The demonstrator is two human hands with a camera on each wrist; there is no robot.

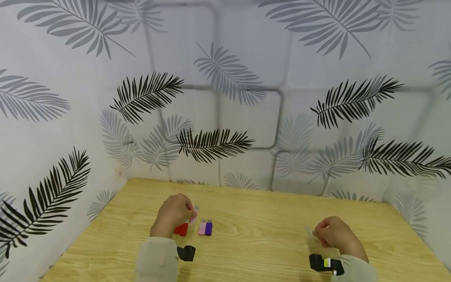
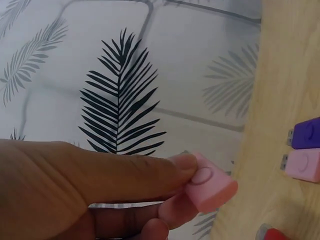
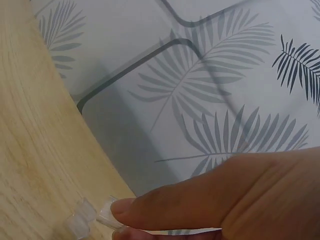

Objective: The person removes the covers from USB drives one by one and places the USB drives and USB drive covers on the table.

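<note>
The pink USB stick (image 1: 192, 220) was held in the air above the tabletop (image 1: 253, 235), to the left of the purple USB stick (image 1: 208, 229); the left hand (image 1: 175, 213) pinched it between thumb and forefinger; the thumb covered part of it, and in the left wrist view only a sliver of its metal end showed behind the thumb; in the head view its metal plug pointed away from the person, the long axis leaning slightly right at that end. A second pink stick (image 1: 202, 228) lay just left of the purple USB stick, both with plugs pointing away from the person and long axes roughly parallel; red sticks (image 1: 183, 229) lay farther left of the purple USB stick, partly hidden by the left hand. Well to the right of the purple USB stick, the right hand (image 1: 332, 235) pinched a small clear piece (image 3: 107, 212) between thumb and finger; its outline was faint; further clear shapes (image 3: 80, 220) showed beside it, and whether they were held or lay loose could not be told; the right wrist view's lower edge cut off part of the fingers.
</note>
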